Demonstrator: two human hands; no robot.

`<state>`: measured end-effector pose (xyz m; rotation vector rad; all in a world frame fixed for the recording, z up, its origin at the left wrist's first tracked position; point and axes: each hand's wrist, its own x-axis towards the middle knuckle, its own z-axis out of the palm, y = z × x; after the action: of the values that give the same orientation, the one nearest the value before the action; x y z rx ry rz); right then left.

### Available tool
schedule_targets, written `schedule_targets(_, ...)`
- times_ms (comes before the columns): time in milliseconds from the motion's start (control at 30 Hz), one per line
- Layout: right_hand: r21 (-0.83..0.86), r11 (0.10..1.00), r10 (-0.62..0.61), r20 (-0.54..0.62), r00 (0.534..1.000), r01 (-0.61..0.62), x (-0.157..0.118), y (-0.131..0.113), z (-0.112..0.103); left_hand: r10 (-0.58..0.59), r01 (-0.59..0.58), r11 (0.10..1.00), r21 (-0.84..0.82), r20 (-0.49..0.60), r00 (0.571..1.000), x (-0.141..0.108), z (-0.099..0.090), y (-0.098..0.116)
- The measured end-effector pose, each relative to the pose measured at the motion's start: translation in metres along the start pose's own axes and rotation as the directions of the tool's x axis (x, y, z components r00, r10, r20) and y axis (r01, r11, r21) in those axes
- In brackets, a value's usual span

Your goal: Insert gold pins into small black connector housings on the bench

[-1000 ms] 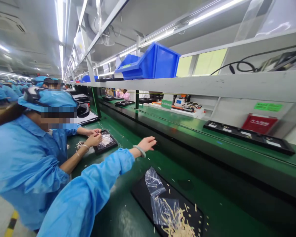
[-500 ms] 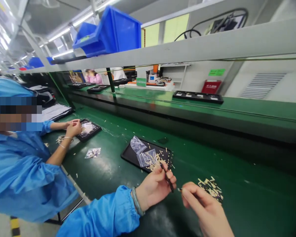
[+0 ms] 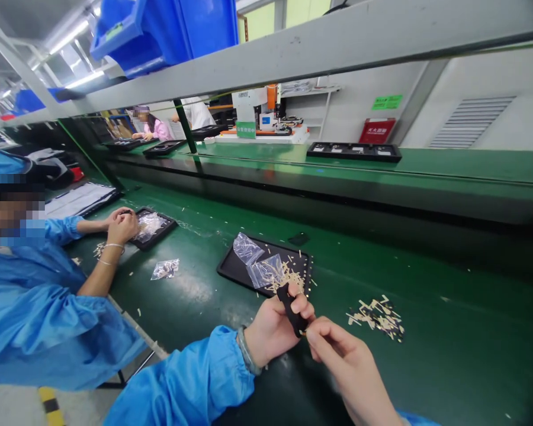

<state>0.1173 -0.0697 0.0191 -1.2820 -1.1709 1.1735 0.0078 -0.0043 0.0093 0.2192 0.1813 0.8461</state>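
My left hand (image 3: 270, 332) is closed around a slim black elongated part (image 3: 292, 312), held tilted above the green bench. At the lower end of that part, my right hand (image 3: 347, 365) has its thumb and index finger pinched together. A tiny yellowish bit shows at those fingertips; what it is cannot be made out. Just behind my left hand lies a black tray (image 3: 235, 271) with clear plastic bags (image 3: 266, 271) and many small cream strips (image 3: 290, 278). To the right, a pile of cream and black strips (image 3: 379, 316) rests on the bench.
At the left, a co-worker in a blue smock (image 3: 48, 307) handles something over another black tray (image 3: 171, 227). A small clear bag (image 3: 165, 269) lies between us. A grey shelf beam (image 3: 266, 62) crosses above, bearing blue bins (image 3: 169, 32). A compartmented tray (image 3: 353, 152) sits on the raised ledge.
My right hand has moved left to meet the black part's lower end. The left hand has turned the part so its broader face shows. The view has tilted down.
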Motion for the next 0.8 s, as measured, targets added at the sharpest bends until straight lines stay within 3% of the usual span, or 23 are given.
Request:
schedule_targets(200, 0.009, 0.998, 0.056, 0.012, 0.998, -0.056, 0.0002, 0.0018, 0.0014, 0.026, -0.026, 1.0, 0.015, 0.021, 0.999, -0.0013, 0.0011, 0.001)
schedule_targets(500, -0.094, 0.992, -0.089, -0.025, 0.996, 0.086, -0.0014, 0.0048, -0.001, 0.046, -0.046, 0.998, 0.043, 0.007, 0.999, -0.0013, 0.0047, 0.0012)
schedule_targets(800, -0.189, 0.977, -0.1, -0.02, 0.995, 0.095, -0.0019, -0.001, -0.0007, 0.062, -0.062, 0.992, 0.11, 0.011, 0.998, -0.0039, 0.0051, 0.0005)
